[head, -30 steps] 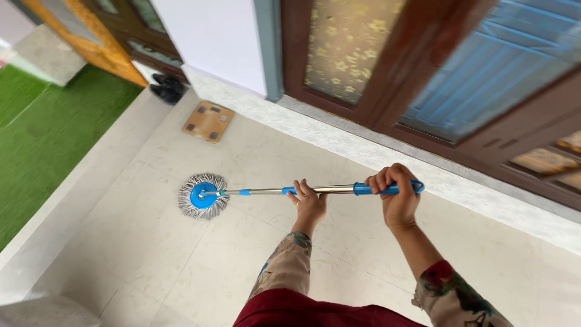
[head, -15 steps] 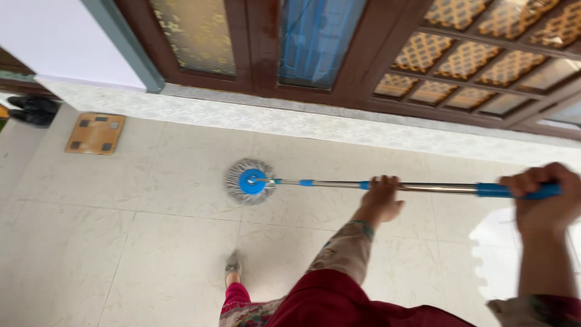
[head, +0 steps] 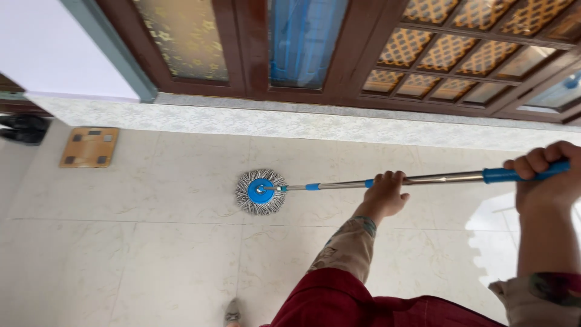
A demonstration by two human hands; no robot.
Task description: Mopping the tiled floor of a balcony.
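Fingers of left hand [head: 385,195] and right hand [head: 544,175] wrapped around mop [head: 261,191], wooden board [head: 89,147] and shoes [head: 23,129] left.

Both arms reach forward, left hand [head: 384,195] and right hand [head: 544,175] each with fingers curled shut, knuckles up.

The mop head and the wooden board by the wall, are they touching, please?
Apart. The head view shows bare floor tile between the mop head and the board.
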